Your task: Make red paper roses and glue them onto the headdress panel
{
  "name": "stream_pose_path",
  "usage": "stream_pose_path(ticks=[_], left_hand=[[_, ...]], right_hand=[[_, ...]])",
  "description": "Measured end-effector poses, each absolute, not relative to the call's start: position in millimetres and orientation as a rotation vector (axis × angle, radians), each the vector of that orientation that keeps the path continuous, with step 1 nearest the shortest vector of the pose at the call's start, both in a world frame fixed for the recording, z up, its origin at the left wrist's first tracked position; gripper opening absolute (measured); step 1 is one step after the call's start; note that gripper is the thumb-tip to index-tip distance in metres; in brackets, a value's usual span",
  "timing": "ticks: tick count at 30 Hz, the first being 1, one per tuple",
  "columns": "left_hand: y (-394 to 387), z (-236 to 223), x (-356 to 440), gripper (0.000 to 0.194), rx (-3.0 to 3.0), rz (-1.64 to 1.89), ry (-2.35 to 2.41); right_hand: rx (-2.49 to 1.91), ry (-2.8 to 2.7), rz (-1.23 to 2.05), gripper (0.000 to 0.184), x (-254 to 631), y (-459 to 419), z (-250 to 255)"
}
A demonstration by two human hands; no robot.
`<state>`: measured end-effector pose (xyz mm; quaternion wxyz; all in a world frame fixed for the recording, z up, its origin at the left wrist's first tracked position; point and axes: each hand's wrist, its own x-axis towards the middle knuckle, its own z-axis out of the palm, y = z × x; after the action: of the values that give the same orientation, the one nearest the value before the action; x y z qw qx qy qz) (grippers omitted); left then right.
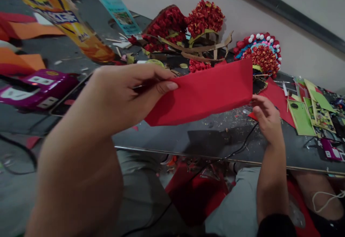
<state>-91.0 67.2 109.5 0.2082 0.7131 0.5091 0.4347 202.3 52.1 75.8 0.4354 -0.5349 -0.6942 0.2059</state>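
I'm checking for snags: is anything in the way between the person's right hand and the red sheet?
Nothing visible is. The right hand is right at the lower right corner of the red sheet, though its contact is hard to judge. The black cable shows lower in the view, not between them.

Two hands [126, 93], one held strip [205, 91], two bottles [67, 21], apparently two purple devices [58, 89]
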Motion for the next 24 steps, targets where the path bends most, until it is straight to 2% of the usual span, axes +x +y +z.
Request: stream_pose_path(ticks=[2,5,12,16,19,22,24], left_hand=[[72,107,-91,0.019,2.044,1.206,1.431],[81,100,-94,0.023,2.011,1.215,1.468],[105,74,-88,0.030,1.779,1.136,1.361],[108,60,-72,0.040,1.815,1.161,1.283],[101,57,-60,0.054,1.842,1.120,1.116],[91,59,-50,0.075,1.758,0.935,0.894],[88,61,-46,0.080,1.697,0.831,0.807]], right_hand=[[-1.283,-1.753,0.687,0.031,196,55,70],[-1.248,-1.677,0.748,0.027,192,58,63],[-1.178,-1.482,1.010,0.031,191,57,48],[-1.212,-1.553,0.965,0.023,174,57,48],[-1.237,-1.479,0.871,0.029,165,58,48],[-1.247,-1.342,0.760,0.039,163,60,44],[-1.247,-1.301,0.752,0.039,165,61,42]])
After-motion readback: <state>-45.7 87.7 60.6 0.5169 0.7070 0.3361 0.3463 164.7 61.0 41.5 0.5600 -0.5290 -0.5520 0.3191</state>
